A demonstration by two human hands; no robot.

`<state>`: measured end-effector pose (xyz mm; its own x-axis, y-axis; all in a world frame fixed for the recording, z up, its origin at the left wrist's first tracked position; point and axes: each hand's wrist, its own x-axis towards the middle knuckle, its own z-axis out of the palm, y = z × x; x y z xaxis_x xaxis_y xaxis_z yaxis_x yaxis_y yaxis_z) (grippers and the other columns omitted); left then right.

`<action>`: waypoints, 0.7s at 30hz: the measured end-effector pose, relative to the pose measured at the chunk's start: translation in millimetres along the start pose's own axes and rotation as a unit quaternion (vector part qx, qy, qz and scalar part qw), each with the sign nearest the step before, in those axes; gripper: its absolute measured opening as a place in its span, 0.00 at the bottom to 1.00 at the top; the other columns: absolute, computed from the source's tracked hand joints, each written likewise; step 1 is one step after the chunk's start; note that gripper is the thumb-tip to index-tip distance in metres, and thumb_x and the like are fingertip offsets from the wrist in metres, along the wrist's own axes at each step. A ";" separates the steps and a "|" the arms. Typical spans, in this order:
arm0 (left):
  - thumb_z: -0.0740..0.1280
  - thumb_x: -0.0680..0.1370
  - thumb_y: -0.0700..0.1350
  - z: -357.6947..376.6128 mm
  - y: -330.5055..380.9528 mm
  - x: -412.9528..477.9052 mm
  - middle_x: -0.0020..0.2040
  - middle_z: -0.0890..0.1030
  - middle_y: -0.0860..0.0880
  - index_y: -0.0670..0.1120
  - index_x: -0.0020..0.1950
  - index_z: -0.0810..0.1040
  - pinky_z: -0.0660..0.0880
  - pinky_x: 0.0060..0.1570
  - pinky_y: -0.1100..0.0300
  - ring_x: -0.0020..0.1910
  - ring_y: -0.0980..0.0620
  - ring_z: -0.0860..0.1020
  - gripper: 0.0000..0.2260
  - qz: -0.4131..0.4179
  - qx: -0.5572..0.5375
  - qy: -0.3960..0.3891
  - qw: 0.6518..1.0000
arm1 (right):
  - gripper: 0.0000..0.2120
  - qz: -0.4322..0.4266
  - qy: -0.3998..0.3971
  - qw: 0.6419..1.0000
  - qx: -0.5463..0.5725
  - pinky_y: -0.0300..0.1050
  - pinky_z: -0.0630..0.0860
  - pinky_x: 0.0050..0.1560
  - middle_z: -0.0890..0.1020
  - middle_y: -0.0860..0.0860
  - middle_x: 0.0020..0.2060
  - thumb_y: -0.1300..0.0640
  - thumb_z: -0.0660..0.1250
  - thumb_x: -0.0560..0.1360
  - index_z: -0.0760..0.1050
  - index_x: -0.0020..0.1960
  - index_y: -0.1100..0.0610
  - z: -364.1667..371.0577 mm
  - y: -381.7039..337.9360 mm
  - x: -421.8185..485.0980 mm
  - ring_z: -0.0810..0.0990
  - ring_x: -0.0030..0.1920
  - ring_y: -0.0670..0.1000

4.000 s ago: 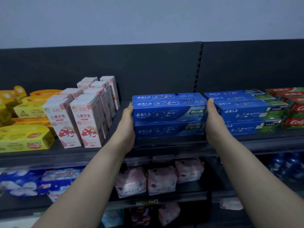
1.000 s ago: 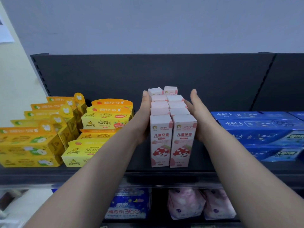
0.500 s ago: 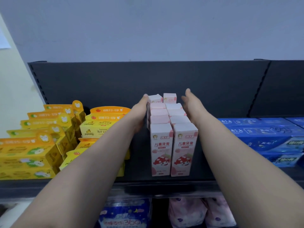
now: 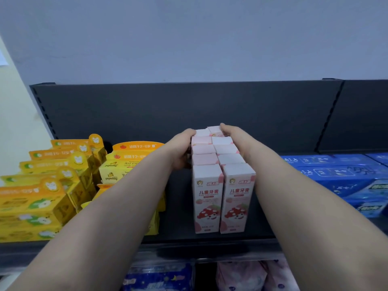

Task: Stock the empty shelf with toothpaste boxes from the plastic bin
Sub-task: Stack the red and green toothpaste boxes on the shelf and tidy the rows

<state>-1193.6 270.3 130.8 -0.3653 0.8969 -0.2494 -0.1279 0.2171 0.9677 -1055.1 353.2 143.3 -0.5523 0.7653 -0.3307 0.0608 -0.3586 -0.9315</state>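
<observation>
Now yellow boxes (image 4: 37, 202) crowd the left of the dark shelf (image 4: 178, 238), and long blue boxes (image 4: 344, 177) lie on the right. Between them stand the pink toothpaste boxes (image 4: 222, 185), upright in two rows going back. The left hand (image 4: 180, 150) and right hand (image 4: 235, 139) press on the rows' two sides near the back, fingers straight and held together. Both arms cover part of the yellow and blue boxes. Soft packs (image 4: 241, 276) below are cut off. The pink boxes are smooth card with square tops.
</observation>
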 end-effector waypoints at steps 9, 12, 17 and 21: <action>0.58 0.79 0.47 0.1 30.2 -7.9 0.37 0.78 0.49 0.46 0.50 0.78 0.72 0.33 0.62 0.36 0.50 0.75 0.10 0.040 0.226 -0.006 0.973 | 0.12 -0.027 0.005 0.963 -0.267 0.44 0.78 0.36 0.81 0.54 0.48 0.52 0.60 0.79 0.76 0.58 0.58 -7.6 -28.4 -7.9 0.81 0.46 0.54; 0.57 0.80 0.42 2.8 36.5 -11.4 0.33 0.76 0.49 0.44 0.50 0.77 0.66 0.21 0.68 0.28 0.54 0.72 0.09 0.031 0.244 0.000 0.969 | 0.09 -0.036 -0.014 0.953 -0.302 0.39 0.76 0.29 0.79 0.51 0.41 0.54 0.59 0.80 0.76 0.54 0.57 -9.9 -32.3 -5.3 0.79 0.39 0.49; 0.57 0.81 0.41 5.9 38.7 -10.9 0.42 0.80 0.46 0.44 0.57 0.78 0.73 0.26 0.63 0.36 0.52 0.77 0.12 0.029 0.252 0.016 0.967 | 0.08 -0.039 -0.014 0.937 -0.347 0.37 0.74 0.26 0.78 0.51 0.40 0.55 0.58 0.81 0.75 0.52 0.57 -8.3 -37.4 -7.2 0.77 0.37 0.48; 0.58 0.80 0.41 11.5 37.5 -13.2 0.49 0.82 0.44 0.45 0.53 0.80 0.79 0.43 0.55 0.44 0.47 0.79 0.10 0.041 0.255 0.046 0.965 | 0.07 -0.047 -0.016 0.936 -0.348 0.37 0.72 0.27 0.75 0.51 0.34 0.57 0.58 0.81 0.70 0.45 0.56 -7.5 -35.4 -7.3 0.74 0.32 0.48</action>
<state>-1182.9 271.0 170.8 -0.4375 0.8865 -0.1507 0.3664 0.3288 0.8704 -1047.0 364.4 177.6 -0.6069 0.7553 -0.2475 0.5306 0.1532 -0.8337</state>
